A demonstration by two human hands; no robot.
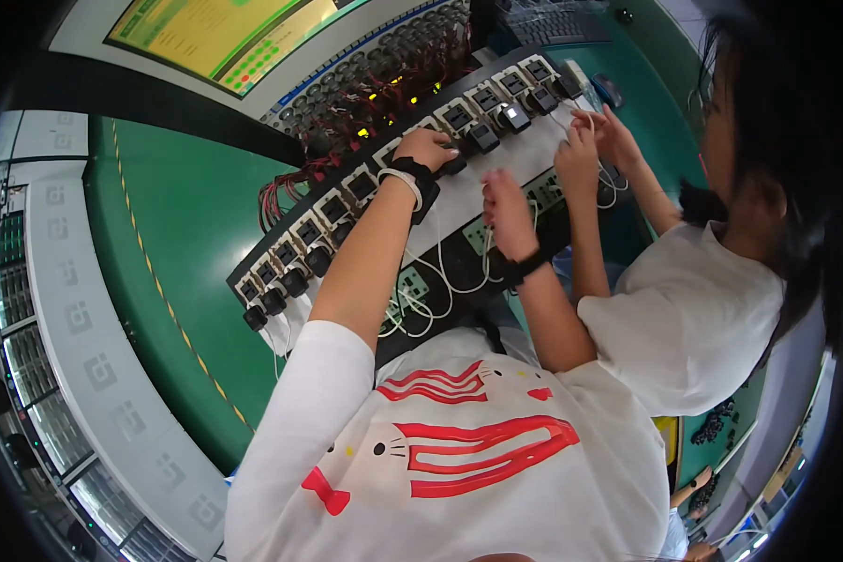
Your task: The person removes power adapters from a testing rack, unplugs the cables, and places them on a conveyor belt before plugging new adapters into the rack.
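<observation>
A long slanted test rack (478,183) carries a row of black sockets, several with black power adapters (482,137) plugged in. My left hand (423,150), wearing a black wristband and a pale bracelet, is closed over a black adapter (452,163) at the middle of the row. My right hand (510,214), also with a black band, hovers over the rack's white front. Its fingers are curled together, and whatever may be between them is hidden. White cables (448,281) hang in loops below my hands toward green-lit lower sockets (412,284).
To my right a co-worker's hands (581,155) handle a white cable at the rack's right end. Behind the rack are red wires (286,192) and a monitor (225,42). A keyboard (557,26) and mouse (607,91) lie at the far right.
</observation>
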